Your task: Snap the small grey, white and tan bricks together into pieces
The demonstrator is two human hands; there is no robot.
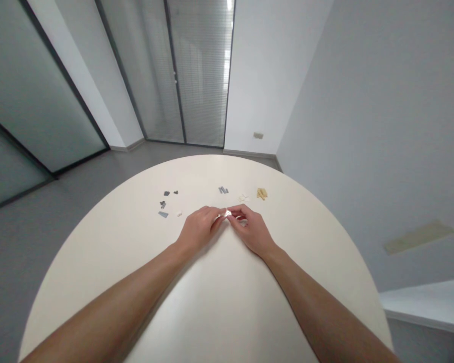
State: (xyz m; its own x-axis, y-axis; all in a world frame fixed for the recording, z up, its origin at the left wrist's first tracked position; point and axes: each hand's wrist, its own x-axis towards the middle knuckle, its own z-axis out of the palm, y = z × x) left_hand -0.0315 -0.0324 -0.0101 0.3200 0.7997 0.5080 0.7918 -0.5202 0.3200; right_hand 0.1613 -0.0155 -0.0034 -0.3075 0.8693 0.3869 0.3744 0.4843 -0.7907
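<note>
Over the middle of the round white table [227,302], my left hand [201,225] and my right hand [252,228] meet at the fingertips. Pinched between them is a small white piece [227,214], bright and partly covered by the fingers; its exact kind is too small to tell. Both hands are closed on it. Just beyond the fingers lie small grey strips [223,190]. Thin white pieces [243,197] rest close past my right hand, beside a little pile of tan pieces [262,193].
Left of my hands are small dark pieces [167,193], a flat grey-blue piece [163,215] and a small white bit [179,214]. Beyond the table's curved far edge stand a glass partition with blinds [200,75] and a pale wall [378,126] on the right.
</note>
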